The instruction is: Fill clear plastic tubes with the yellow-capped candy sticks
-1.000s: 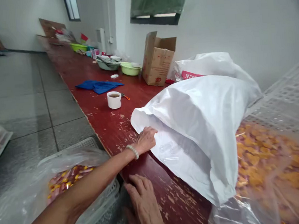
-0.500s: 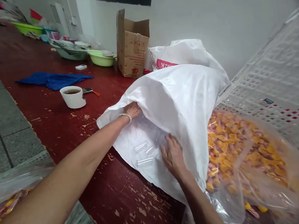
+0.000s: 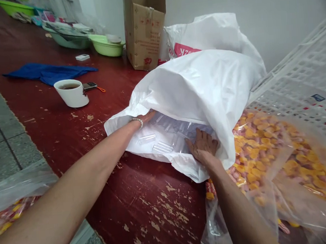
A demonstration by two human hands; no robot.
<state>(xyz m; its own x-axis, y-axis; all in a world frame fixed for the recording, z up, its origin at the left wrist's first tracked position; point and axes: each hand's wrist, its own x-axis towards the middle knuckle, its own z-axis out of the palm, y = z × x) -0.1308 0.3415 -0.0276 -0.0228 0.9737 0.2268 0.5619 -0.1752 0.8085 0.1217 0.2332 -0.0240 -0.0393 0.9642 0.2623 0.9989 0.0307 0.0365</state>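
A large white woven sack (image 3: 204,77) lies on its side with its mouth facing me. Several clear plastic tubes (image 3: 163,146) rest inside the opening and on its lower lip. My left hand (image 3: 148,117), with a beaded bracelet (image 3: 138,121) at the wrist, reaches into the left side of the mouth; its fingers are mostly hidden by the sack, so its grip cannot be told. At the right side of the mouth, my right hand (image 3: 204,145) lies with fingers spread against the tubes and the sack's inside, holding nothing visible.
A white cup of dark drink (image 3: 72,93), a small dark device (image 3: 89,86) and a blue cloth (image 3: 49,72) lie left. Behind stand a cardboard box (image 3: 146,33) and a green basin (image 3: 106,45). To the right, a clear bag of orange-capped pieces (image 3: 255,145) sits by a white crate (image 3: 314,72).
My right hand has moved right and deeper into the sack mouth. The sack's lower lip has drawn back and bunched up, and more tubes show inside. The view has shifted.
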